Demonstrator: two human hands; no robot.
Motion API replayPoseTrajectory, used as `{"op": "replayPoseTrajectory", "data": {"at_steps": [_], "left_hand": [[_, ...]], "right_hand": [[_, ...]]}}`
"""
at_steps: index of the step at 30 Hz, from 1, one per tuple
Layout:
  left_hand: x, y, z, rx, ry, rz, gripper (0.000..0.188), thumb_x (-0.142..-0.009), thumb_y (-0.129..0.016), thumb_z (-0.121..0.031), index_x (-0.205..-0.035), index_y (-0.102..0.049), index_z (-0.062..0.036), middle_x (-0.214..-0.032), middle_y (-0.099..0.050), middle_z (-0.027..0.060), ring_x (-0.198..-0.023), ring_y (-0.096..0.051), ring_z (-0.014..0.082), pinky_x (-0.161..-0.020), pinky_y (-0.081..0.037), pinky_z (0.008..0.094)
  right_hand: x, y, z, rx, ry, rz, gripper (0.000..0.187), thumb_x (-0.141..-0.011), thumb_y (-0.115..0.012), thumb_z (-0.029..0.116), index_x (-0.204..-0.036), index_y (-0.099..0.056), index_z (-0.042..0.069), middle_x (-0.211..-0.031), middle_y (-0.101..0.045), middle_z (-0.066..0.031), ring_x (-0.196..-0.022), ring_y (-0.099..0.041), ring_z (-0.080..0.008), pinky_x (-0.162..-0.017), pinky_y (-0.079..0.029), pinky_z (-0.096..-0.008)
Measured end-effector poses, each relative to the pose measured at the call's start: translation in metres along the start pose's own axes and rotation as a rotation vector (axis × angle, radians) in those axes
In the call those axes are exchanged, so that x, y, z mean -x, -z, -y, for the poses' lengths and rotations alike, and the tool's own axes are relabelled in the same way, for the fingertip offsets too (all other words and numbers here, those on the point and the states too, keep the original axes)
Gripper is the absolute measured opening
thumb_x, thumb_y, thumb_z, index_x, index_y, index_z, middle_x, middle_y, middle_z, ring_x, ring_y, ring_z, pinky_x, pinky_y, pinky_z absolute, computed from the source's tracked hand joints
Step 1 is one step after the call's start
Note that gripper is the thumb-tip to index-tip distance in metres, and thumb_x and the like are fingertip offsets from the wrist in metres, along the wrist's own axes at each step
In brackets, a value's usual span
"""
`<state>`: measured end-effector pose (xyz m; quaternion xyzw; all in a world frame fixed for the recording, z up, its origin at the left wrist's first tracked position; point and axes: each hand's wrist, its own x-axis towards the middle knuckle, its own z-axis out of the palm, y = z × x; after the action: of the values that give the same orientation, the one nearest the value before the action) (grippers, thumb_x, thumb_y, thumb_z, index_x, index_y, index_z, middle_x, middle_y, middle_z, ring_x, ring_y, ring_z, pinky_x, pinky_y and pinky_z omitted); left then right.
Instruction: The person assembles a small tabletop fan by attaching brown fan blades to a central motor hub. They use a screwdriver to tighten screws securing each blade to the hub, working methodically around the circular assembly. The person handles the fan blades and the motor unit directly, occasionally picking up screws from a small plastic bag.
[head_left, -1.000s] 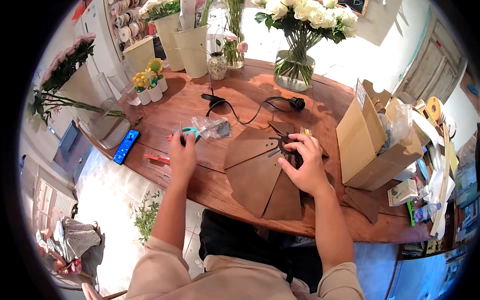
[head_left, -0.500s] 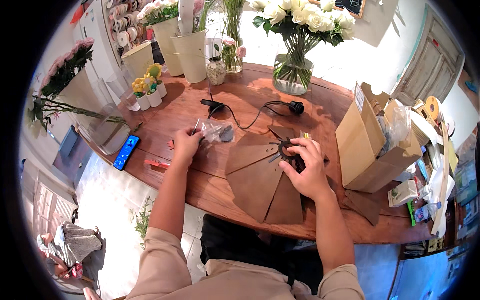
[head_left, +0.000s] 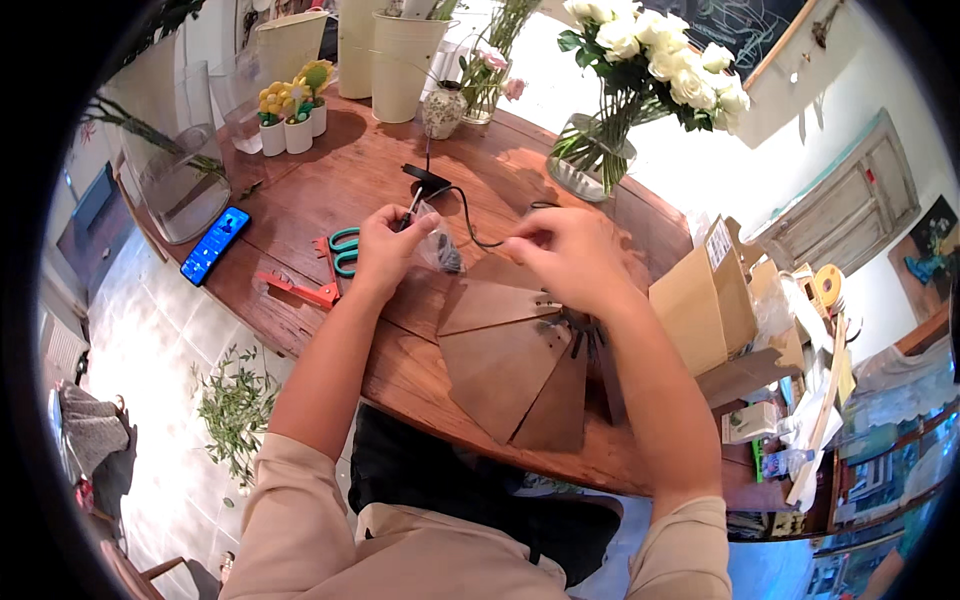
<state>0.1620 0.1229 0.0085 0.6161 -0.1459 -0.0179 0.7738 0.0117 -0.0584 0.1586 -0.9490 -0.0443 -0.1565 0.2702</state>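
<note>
My left hand point(head_left: 388, 248) pinches a small clear plastic bag point(head_left: 441, 250) with dark small parts inside, held just above the round wooden table point(head_left: 330, 170). My right hand point(head_left: 566, 252) hovers to the right of the bag with its fingers curled in. I see only its back, so what its fingertips touch is hidden. Below both hands lie several brown wedge-shaped panels point(head_left: 500, 365), fanned out. Small black hardware point(head_left: 580, 338) rests on them near my right wrist.
Teal-handled scissors point(head_left: 343, 250) and a red tool point(head_left: 303, 290) lie left of my left hand, and a phone point(head_left: 214, 245) farther left. A black adapter with cable point(head_left: 428, 180), a glass vase of white roses point(head_left: 592, 160), pots and an open cardboard box point(head_left: 700, 305) ring the work area.
My left hand picked the bag up from beside the scissors and brought it toward the middle. My right hand left the black hardware on the panels and rose toward the bag.
</note>
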Motion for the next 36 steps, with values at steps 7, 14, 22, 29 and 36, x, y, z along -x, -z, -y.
{"op": "replayPoseTrajectory", "data": {"at_steps": [7,14,22,29,36], "left_hand": [[0.010,0.001,-0.008,0.201,0.073,0.088,0.016,-0.087,-0.077,-0.014,-0.085,-0.062,-0.0079,-0.071,-0.061,-0.0030,-0.052,-0.044,0.0020,-0.046,-0.031,0.0194],[0.010,0.005,-0.006,0.001,-0.074,0.060,0.018,-0.084,-0.080,-0.011,-0.083,-0.063,-0.0053,-0.078,-0.062,-0.0033,-0.071,-0.054,0.0050,-0.063,-0.043,0.0205],[0.013,-0.001,0.003,-0.026,-0.099,0.005,0.014,-0.082,-0.075,-0.007,-0.082,-0.062,-0.0031,-0.074,-0.061,-0.0017,-0.065,-0.052,0.0053,-0.058,-0.043,0.0217],[0.027,-0.003,-0.013,-0.192,-0.231,-0.155,0.018,-0.075,-0.073,-0.009,-0.081,-0.059,0.0003,-0.068,-0.062,0.0041,-0.062,-0.055,0.0084,-0.059,-0.047,0.0266],[0.021,-0.007,-0.002,0.057,-0.194,-0.070,0.015,-0.079,-0.073,-0.006,-0.082,-0.059,-0.0039,-0.073,-0.058,-0.0041,-0.064,-0.051,0.0039,-0.058,-0.042,0.0210]], "right_hand": [[-0.081,-0.087,-0.015,0.201,-0.104,0.305,0.031,-0.077,-0.079,0.025,-0.083,-0.074,-0.005,-0.080,-0.071,-0.0245,-0.075,-0.072,-0.0332,-0.072,-0.057,-0.0396],[-0.090,-0.089,-0.028,-0.356,-0.347,0.494,0.012,-0.093,-0.068,0.005,-0.091,-0.073,-0.006,-0.080,-0.072,-0.0099,-0.070,-0.068,-0.0144,-0.063,-0.057,-0.0268],[-0.078,-0.081,-0.028,-0.523,-0.447,0.429,0.014,-0.092,-0.068,0.007,-0.091,-0.069,-0.006,-0.084,-0.073,-0.0148,-0.075,-0.072,-0.0176,-0.068,-0.060,-0.0290],[-0.063,-0.104,-0.006,0.412,0.005,-0.068,0.018,-0.074,-0.074,0.005,-0.091,-0.073,0.003,-0.112,-0.065,-0.0176,-0.097,-0.066,-0.0384,-0.089,-0.055,-0.0430],[-0.063,-0.115,-0.029,0.175,0.202,0.196,0.018,-0.075,-0.072,0.007,-0.092,-0.077,0.010,-0.120,-0.064,-0.0193,-0.107,-0.064,-0.0380,-0.093,-0.053,-0.0428]]}}
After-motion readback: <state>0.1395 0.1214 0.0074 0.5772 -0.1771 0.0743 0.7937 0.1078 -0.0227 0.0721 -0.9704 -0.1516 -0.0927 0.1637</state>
